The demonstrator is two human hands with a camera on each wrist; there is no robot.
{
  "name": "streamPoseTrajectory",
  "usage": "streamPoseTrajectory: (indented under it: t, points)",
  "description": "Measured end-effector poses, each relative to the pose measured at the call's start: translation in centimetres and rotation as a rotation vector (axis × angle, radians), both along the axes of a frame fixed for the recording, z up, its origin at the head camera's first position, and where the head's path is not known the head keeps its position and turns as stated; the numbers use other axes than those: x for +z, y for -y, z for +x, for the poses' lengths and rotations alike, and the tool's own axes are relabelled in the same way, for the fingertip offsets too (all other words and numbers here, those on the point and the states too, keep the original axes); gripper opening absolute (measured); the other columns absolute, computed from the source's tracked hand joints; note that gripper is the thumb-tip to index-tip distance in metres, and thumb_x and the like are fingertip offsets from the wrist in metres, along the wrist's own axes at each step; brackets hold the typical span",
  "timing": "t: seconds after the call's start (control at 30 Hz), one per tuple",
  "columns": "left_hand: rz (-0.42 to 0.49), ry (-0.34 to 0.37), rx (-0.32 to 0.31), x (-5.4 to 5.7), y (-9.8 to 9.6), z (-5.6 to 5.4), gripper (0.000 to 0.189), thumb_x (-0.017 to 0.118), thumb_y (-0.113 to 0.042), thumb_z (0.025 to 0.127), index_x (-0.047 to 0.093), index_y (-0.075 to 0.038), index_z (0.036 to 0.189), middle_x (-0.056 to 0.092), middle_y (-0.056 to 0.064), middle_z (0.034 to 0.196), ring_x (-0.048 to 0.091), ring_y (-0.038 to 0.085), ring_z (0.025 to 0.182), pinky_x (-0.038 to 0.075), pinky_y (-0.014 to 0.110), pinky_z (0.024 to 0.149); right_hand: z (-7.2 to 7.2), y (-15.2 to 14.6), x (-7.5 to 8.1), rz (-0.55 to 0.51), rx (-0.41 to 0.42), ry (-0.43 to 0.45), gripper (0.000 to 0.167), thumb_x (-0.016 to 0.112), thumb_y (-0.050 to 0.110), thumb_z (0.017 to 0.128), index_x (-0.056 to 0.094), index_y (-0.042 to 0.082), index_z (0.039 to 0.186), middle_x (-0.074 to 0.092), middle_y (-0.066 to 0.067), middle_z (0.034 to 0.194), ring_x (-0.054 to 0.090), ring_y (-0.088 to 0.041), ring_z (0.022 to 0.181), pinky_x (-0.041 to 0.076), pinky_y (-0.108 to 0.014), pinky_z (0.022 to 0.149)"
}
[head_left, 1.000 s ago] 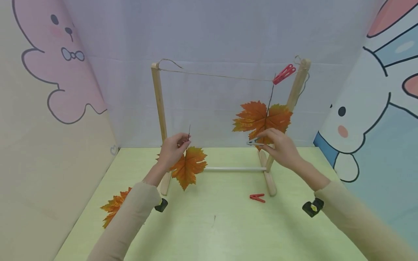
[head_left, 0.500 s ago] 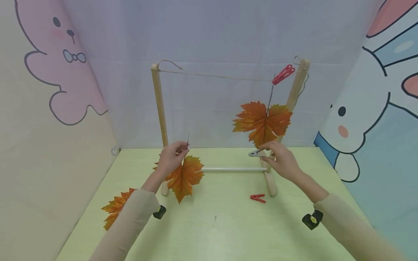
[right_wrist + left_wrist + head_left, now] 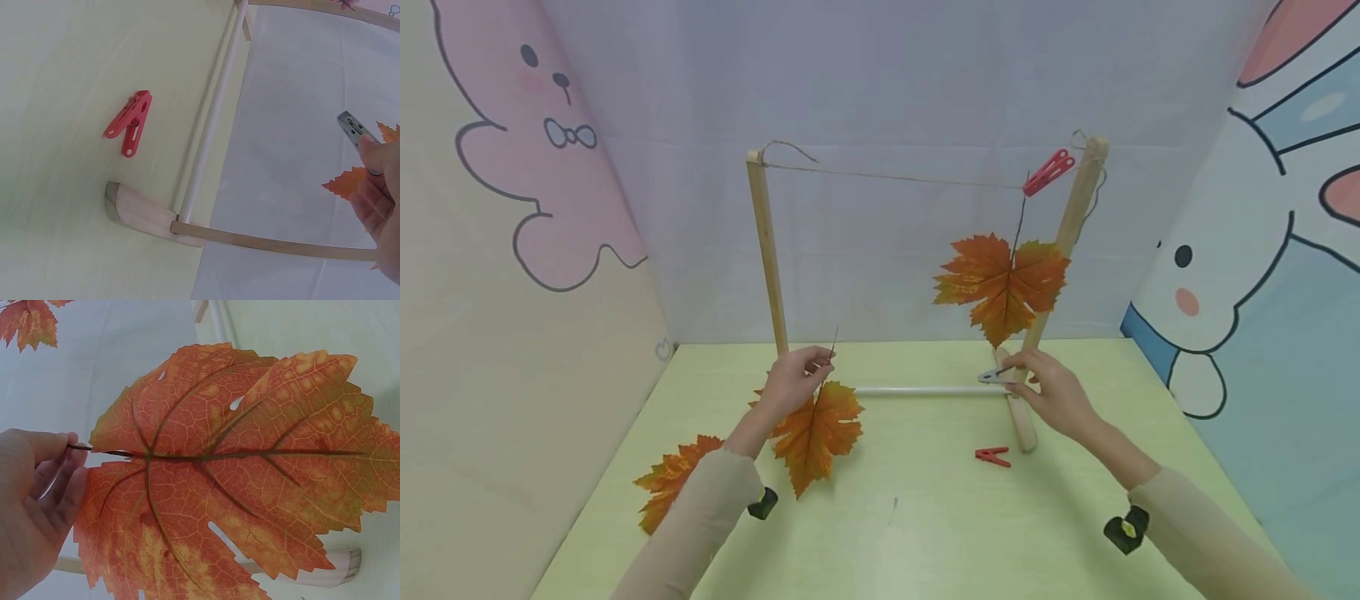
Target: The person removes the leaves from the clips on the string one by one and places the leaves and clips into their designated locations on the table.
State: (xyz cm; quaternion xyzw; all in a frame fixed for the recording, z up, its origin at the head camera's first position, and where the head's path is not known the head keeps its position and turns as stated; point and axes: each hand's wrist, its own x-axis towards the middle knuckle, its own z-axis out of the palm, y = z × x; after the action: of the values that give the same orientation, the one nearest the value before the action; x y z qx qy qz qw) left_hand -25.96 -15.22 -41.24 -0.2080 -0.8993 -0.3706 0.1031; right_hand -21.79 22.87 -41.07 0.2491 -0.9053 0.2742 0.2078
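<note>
My left hand pinches the thin dark stem of an orange artificial maple leaf, which hangs below the fingers. In the left wrist view that leaf fills most of the frame, its stem between thumb and fingers. My right hand pinches a grey clothespin between thumb and fingers, its nose pointing left; the right wrist view shows the clothespin too. Just above that hand, another maple leaf hangs by its stem from a red clothespin on the string.
The string runs between two wooden posts joined low down by a white rod. A second red clothespin lies on the table. Another maple leaf lies at the left, partly behind my sleeve.
Both hands have moved down, the left with its maple leaf and the right with the grey clothespin. The right hand no longer overlaps the hanging leaf.
</note>
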Motion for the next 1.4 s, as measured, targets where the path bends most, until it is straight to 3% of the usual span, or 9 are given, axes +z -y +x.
streamPoseTrajectory:
  t: [0.13,0.47,0.9,1.1,1.4]
  points:
    - [0.0,0.014,-0.013,-0.5,0.2,0.1,0.019,0.062,-0.005,0.085,0.065,0.0,0.103,0.065,0.01,0.088,0.063,0.022,0.073,0.052,0.034,0.066,0.0,0.0,-0.5,-0.019,0.0,0.019,0.032,0.071,-0.003,0.073,0.061,-0.001,0.102,0.061,-0.01,0.093,0.058,-0.025,0.083,0.051,-0.04,0.062]
    - [0.004,0.124,-0.013,-2.2,0.9,0.2,0.021,0.062,-0.007,0.085,0.065,-0.001,0.105,0.065,0.008,0.088,0.062,0.021,0.076,0.051,0.029,0.063,0.0,-0.1,-1.8,-0.026,0.0,0.001,0.035,0.072,-0.004,0.071,0.061,-0.001,0.105,0.06,-0.009,0.094,0.057,-0.019,0.081,0.052,-0.036,0.061]
    - [0.038,0.207,-0.012,-3.6,1.7,0.6,0.021,0.061,-0.006,0.085,0.064,0.0,0.105,0.066,0.01,0.089,0.063,0.02,0.074,0.051,0.03,0.062,0.5,0.3,-3.1,-0.054,-0.002,0.083,0.031,0.072,-0.002,0.073,0.062,0.001,0.102,0.06,-0.008,0.096,0.057,-0.02,0.085,0.052,-0.036,0.063]
    - [0.043,0.276,-0.022,-4.4,2.1,0.8,0.019,0.061,-0.004,0.085,0.065,0.0,0.102,0.066,0.011,0.089,0.063,0.018,0.069,0.05,0.026,0.058,0.7,0.2,-4.0,-0.05,0.006,0.064,0.032,0.073,0.0,0.072,0.062,0.002,0.101,0.06,-0.006,0.096,0.057,-0.019,0.083,0.053,-0.034,0.062]
    - [0.081,0.32,-0.058,-5.8,2.4,0.8,0.019,0.06,-0.002,0.085,0.063,0.005,0.102,0.065,0.014,0.087,0.064,0.027,0.068,0.05,0.025,0.056,0.7,0.0,-5.3,-0.054,0.0,0.034,0.033,0.074,-0.003,0.069,0.062,0.002,0.099,0.06,-0.007,0.091,0.054,-0.015,0.081,0.051,-0.028,0.06]
